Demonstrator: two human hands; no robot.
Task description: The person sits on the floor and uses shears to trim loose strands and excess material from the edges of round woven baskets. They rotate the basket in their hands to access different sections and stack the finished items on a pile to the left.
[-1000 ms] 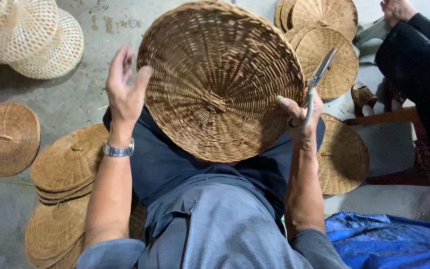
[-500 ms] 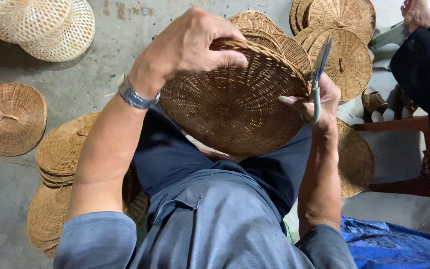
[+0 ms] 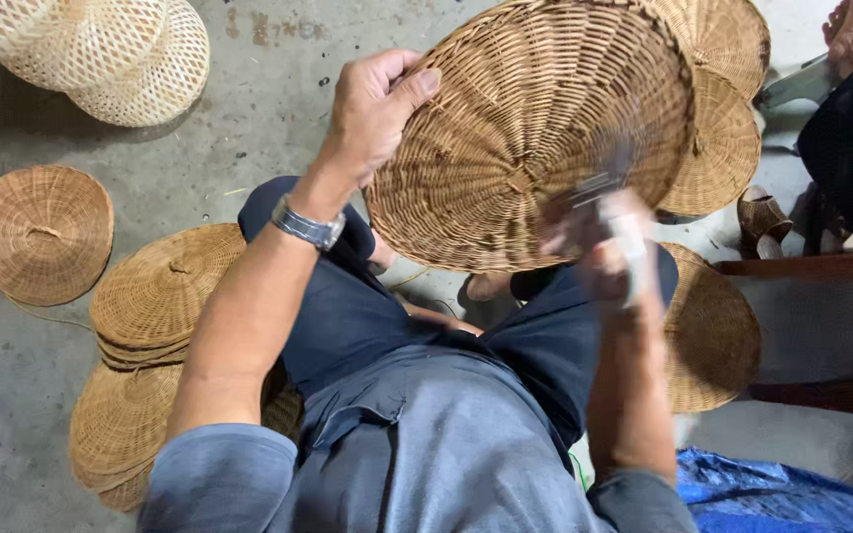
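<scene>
Holding round, shallow woven basket (image 3: pixel 535 128) tilted.

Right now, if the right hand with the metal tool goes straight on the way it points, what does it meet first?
Probably the woven basket. The right hand is blurred, its tool aimed up at the basket's inner weave; depth is unclear. The left hand holds the rim.

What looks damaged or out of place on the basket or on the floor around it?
Nothing stands out. The basket looks whole where it shows; the left hand grips its rim and tilts it. The right hand with its metal tool is blurred, so that part cannot be judged. The woven discs on the floor lie in loose stacks.
</scene>
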